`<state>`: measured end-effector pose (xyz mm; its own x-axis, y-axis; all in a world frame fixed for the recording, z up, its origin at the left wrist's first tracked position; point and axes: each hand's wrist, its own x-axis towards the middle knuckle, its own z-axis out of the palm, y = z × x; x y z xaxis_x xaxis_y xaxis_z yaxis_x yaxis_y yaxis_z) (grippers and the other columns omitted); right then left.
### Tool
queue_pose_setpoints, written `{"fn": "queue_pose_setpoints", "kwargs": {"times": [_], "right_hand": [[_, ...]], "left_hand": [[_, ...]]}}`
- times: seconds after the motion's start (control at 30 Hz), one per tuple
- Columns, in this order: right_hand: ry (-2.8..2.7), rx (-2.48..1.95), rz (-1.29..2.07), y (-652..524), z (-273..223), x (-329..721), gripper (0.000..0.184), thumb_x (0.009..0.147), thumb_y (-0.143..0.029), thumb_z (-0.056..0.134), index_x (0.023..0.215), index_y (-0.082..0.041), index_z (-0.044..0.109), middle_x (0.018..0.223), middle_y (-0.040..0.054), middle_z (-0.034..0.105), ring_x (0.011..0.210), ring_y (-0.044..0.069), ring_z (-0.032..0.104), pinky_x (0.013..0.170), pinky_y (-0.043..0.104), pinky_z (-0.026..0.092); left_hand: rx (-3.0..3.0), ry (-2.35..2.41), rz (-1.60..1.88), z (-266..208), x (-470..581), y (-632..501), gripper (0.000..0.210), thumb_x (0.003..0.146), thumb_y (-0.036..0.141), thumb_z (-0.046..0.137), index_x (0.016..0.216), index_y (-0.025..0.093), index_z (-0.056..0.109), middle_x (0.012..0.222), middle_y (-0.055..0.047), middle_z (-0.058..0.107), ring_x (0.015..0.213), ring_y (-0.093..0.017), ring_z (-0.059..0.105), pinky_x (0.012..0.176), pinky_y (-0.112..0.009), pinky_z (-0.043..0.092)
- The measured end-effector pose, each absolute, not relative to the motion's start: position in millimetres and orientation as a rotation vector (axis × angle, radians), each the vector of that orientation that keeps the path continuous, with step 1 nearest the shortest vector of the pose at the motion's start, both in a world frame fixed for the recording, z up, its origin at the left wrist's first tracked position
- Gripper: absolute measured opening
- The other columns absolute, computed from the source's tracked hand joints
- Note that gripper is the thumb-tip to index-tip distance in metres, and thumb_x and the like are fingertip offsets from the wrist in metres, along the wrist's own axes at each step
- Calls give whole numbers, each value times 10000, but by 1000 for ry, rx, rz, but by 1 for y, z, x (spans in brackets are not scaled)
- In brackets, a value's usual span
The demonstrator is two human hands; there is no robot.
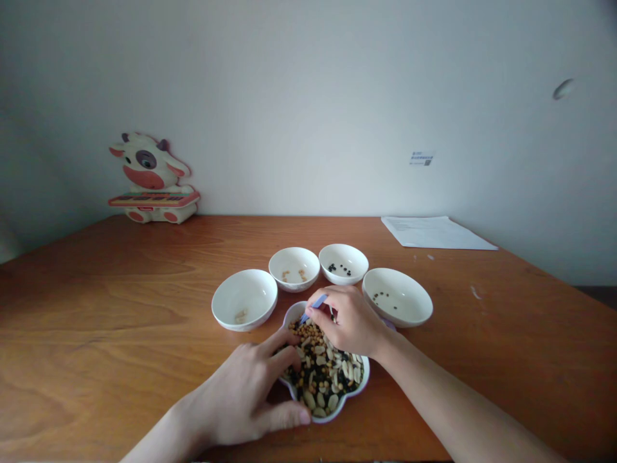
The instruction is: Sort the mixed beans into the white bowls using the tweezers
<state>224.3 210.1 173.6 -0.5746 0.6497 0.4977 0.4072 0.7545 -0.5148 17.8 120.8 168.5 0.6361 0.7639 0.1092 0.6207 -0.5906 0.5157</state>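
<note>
Your right fingers (322,323) pinch a slim purple tool (318,305); left fingers (281,339) spread loosely on the white scalloped dish (367,377); four round white bowls (241,287) crowd behind.

Upper end of the blue tool (315,307) in the grip: hidden by the right hand (354,318). Anything at its tip: too small to tell. Tray (367,375), left rim: partly covered by the left hand (248,386). Wall label (422,158), beyond and right of the grip: illegible.

L hand (248,382) & L forearm (173,427) bare, approx. 7 o'clock; R hand (349,321) & slim R forearm (448,399) bare, approx. 5.
</note>
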Motion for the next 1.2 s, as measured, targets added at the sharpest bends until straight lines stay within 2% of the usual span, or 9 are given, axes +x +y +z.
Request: {"fn": "queue_pose_setpoints", "kwargs": {"times": [0.43, 0.7, 0.93, 1.2], "right_hand": [[-2265, -756, 460, 209, 173, 223, 161, 868, -218, 577, 769, -175, 697, 743, 33, 735, 667, 154, 659, 658, 265, 497], [-2279, -743, 471, 209, 172, 223, 143, 872, -213, 587, 780, -182, 691, 774, 36, 742, 715, 164, 677, 711, 278, 519], [-2265, -709, 468, 211, 168, 223, 144, 875, -206, 590, 781, -178, 697, 795, 44, 749, 736, 173, 686, 726, 288, 527], [-2251, -689, 465, 210, 170, 223, 151, 865, -196, 589, 765, -164, 698, 760, 42, 739, 693, 166, 675, 679, 277, 508]], "left_hand": [[2443, 1095, 446, 168, 17, 121, 487, 934, 658, 498, 1044, 195, 596, 1188, -120, 594, 949, -280, 658, 811, -360, 556], [2409, 1134, 389, 167, 18, 121, 490, 920, 658, 519, 1033, 188, 598, 1170, -116, 587, 930, -295, 654, 831, -419, 549], [2430, 1135, 404, 169, 18, 120, 499, 918, 663, 521, 1056, 191, 603, 1184, -125, 588, 951, -299, 657, 834, -412, 555], [2427, 1121, 414, 170, 18, 121, 497, 919, 663, 520, 1049, 192, 609, 1166, -117, 596, 950, -289, 655, 831, -393, 560]]}}
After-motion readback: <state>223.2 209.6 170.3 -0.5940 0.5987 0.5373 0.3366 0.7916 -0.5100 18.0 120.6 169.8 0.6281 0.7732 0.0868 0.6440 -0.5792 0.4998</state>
